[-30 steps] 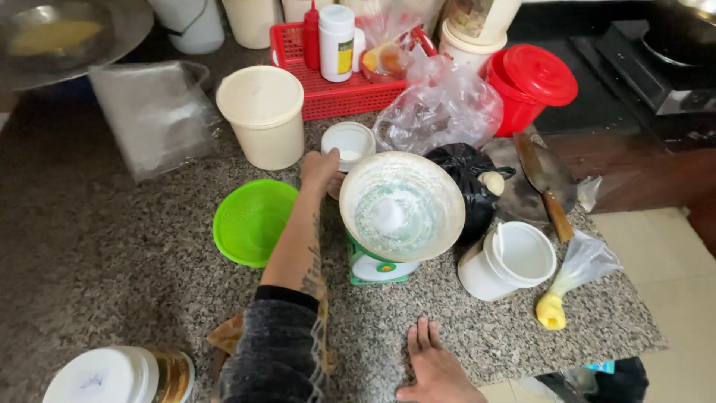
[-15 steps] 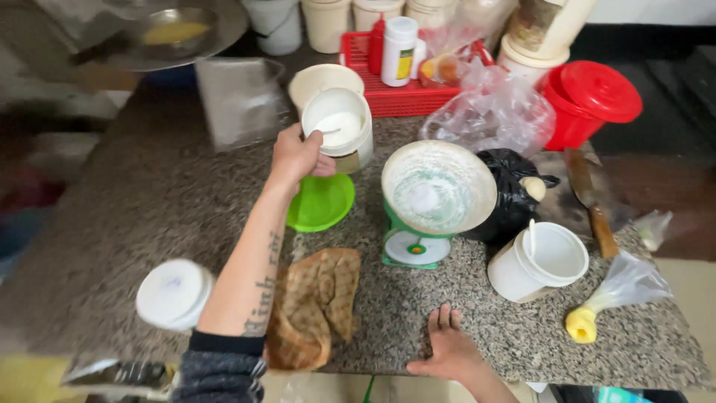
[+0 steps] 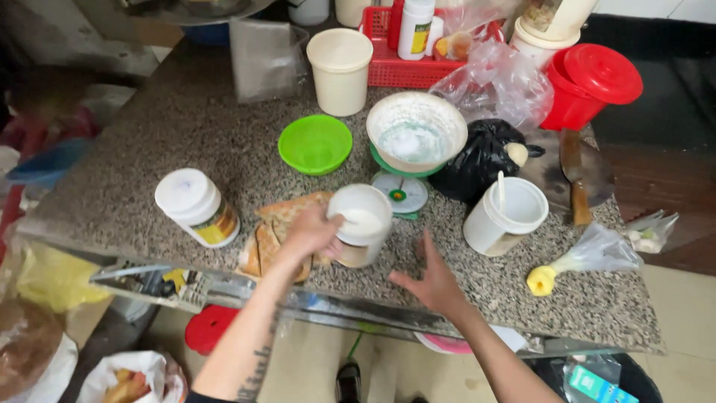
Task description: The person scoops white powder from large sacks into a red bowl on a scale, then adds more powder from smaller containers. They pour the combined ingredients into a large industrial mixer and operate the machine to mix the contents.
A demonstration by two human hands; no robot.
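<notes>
Carried down from beside the green plastic bowl [image 3: 315,143], the white round plastic tub [image 3: 361,224] sits at lower centre of the speckled counter [image 3: 149,149], grasped by the left hand's grip [image 3: 312,233], while the right hand [image 3: 432,280] hovers released.

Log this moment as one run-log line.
left hand: holds white tub | right hand: open, flat on granite counter | near: kitchen scale with bowl, green bowl
</notes>
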